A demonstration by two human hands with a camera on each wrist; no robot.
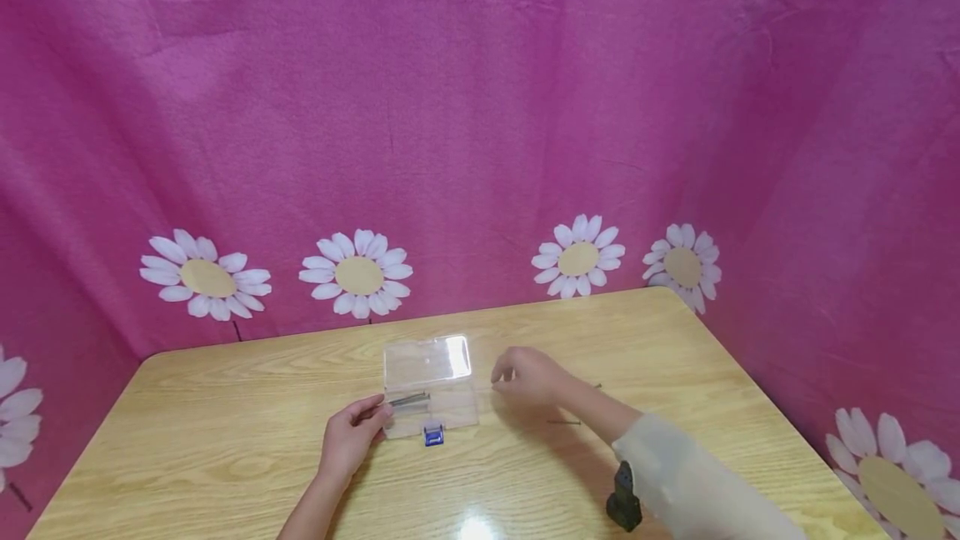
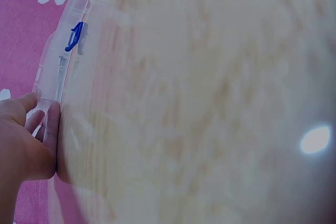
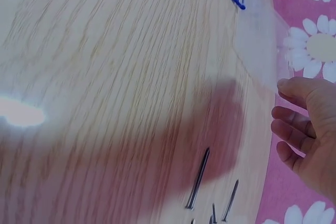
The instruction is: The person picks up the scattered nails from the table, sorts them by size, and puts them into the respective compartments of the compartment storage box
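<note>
A clear plastic box [image 1: 453, 412] with its lid [image 1: 420, 363] raised stands on the table, and a blue latch [image 1: 433, 436] sits at its front edge. Several dark nails [image 1: 408, 399] lie in its left part. My left hand [image 1: 348, 440] holds the box's left end between thumb and fingers. Just right of the box, my right hand [image 1: 531, 375] hovers above the table, its fingers loosely bent and nothing visible in them. In the right wrist view its thumb appears close to the box's edge; whether they touch I cannot tell. Loose nails [image 3: 198, 178] lie on the table near my right forearm.
The wooden table [image 1: 247, 432] has a pink curtain [image 1: 465, 132] with daisies behind it and at both sides. A dark strap-like piece [image 1: 624, 500] hangs by my right sleeve [image 1: 690, 473]. A light glare falls on the table's front.
</note>
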